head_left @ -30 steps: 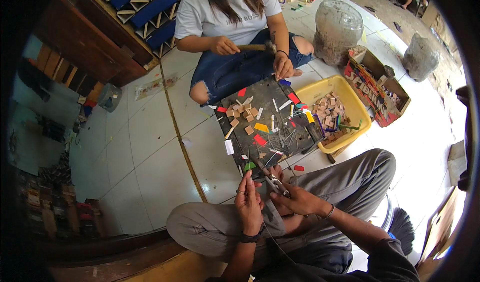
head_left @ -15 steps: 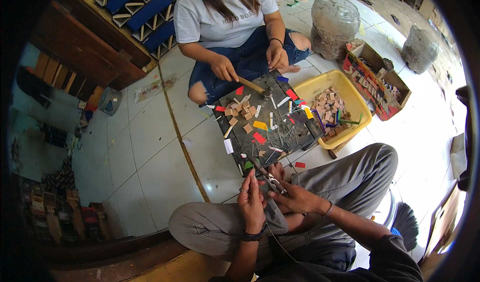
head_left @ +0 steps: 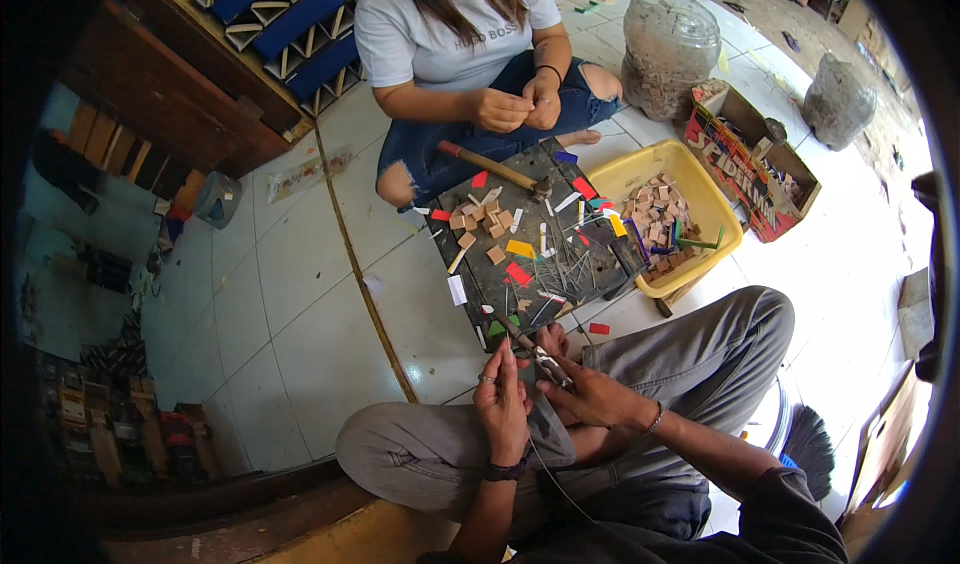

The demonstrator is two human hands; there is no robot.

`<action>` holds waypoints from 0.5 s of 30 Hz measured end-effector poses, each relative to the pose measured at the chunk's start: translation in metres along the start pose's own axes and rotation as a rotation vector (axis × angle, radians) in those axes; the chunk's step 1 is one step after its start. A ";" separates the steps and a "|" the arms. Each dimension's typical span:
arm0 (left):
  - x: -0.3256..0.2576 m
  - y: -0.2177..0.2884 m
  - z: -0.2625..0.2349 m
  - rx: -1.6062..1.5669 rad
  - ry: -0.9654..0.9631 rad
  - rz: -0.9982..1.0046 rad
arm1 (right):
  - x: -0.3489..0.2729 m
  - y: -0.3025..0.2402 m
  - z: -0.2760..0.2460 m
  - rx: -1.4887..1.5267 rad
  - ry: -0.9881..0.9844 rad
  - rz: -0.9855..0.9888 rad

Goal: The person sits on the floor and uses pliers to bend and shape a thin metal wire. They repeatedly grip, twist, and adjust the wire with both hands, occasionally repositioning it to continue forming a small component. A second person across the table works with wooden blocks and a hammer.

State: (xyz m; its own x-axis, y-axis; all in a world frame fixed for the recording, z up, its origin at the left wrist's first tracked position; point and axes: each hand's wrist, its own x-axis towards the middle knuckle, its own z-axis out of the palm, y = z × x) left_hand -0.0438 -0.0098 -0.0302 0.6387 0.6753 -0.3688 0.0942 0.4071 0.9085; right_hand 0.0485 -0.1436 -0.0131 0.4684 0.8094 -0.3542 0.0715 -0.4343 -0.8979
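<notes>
Two-handed work, kept low over the lap. Clamped the right hand [head_left: 590, 396] around the small metal pliers with dark handles [head_left: 548, 366], nose aimed up and away toward the near edge of the low dark bench [head_left: 600, 264], so the tips sat just short of it. Raised the left hand [head_left: 503, 404] edge-on beside the pliers' nose, fingers drawn together and touching there, apparently to steady something tiny; could not tell what, if anything, was pinched. Wore a ring and a dark wristband on that side, a thin bracelet on the other.

Sat cross-legged on the white tiled floor [head_left: 290, 264], with the bench set between two people so both could reach it. Scattered across its matt, scuffed top: small pale wooden blocks [head_left: 475, 216], flat red, yellow and green chips [head_left: 518, 274], thin pale strips and fine wire-like slivers. Laid the wooden-handled hammer [head_left: 490, 166] aslant at the far side, head on the bench, near the other person's hands [head_left: 520, 109], which were brought together over something small.

Parked the glossy yellow plastic tray [head_left: 700, 179] against the bench's right side, holding more blocks and offcuts within easy reach. Behind it, stood an open printed cardboard box [head_left: 750, 164] and two bulging clear plastic sacks [head_left: 670, 54] of small pieces.
</notes>
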 end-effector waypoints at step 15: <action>0.001 -0.001 -0.001 0.028 -0.046 0.022 | -0.001 0.006 0.004 0.036 0.087 -0.017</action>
State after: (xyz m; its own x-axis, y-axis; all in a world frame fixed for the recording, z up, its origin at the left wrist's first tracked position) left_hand -0.0439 -0.0092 -0.0315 0.6752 0.6549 -0.3395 0.1002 0.3745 0.9218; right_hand 0.0447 -0.1455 -0.0188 0.5424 0.7785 -0.3160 0.0493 -0.4049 -0.9130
